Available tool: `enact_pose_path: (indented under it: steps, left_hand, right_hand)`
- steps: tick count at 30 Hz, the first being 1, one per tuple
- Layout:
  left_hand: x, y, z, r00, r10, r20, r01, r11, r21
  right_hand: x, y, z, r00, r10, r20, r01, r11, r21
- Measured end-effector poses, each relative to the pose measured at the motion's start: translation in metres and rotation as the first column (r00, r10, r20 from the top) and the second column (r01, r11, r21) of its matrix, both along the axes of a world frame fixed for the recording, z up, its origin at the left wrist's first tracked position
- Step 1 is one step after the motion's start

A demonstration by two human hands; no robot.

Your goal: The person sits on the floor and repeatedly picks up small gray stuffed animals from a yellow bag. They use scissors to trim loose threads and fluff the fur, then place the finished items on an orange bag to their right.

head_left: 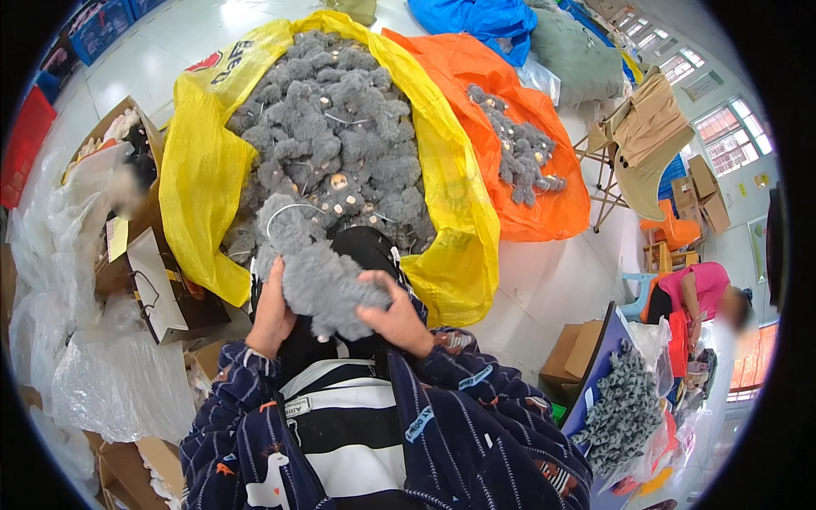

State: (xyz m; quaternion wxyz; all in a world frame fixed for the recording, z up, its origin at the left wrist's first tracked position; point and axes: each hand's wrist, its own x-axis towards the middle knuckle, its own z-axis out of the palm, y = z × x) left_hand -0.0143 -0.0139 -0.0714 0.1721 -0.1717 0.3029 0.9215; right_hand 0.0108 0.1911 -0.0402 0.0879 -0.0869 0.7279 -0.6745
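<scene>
Above my lap I hold a fluffy grey plush toy (319, 276) between both hands, with a thin white loop at its upper end. My left hand (272, 310) grips its left side, thumb pointing up. On the lower right side, my right hand (395, 314) has its fingers closed on the fur. Just beyond my knees a large yellow bag (463, 229) lies spread wide, heaped with many similar grey plush toys (331, 127). Several in the heap show small tan faces and pale paws.
Right of the yellow bag lies an orange bag (552, 217) with fewer grey toys. Clear plastic (110, 382), a paper bag (161, 289) and cardboard boxes crowd my left. A folding chair (642, 127) stands far right; a person in pink (697, 293) bends by a table with more grey toys.
</scene>
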Motion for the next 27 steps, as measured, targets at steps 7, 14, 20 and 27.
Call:
enact_pose_path:
  steps: [7,14,20,27]
  left_hand:
    - [-0.002,-0.003,0.013,0.926,-0.12,-0.358,-0.138,0.775,-0.617]
    - [-0.013,0.012,0.009,0.691,-0.457,-0.56,-0.452,0.332,-0.828]
    - [-0.019,0.011,0.009,0.712,-0.495,-0.497,-0.408,0.284,-0.868]
    - [-0.026,0.003,0.008,0.737,-0.507,-0.447,-0.361,0.264,-0.894]
  right_hand:
    - [-0.074,0.132,-0.008,0.877,-0.323,0.356,0.481,0.601,-0.639]
    - [-0.174,0.18,-0.074,0.727,-0.686,0.004,0.686,0.726,-0.043]
    - [-0.179,0.115,-0.224,0.947,-0.312,-0.074,0.295,0.76,0.579]
    - [-0.206,0.057,-0.266,0.981,-0.189,0.043,0.063,0.523,0.85]
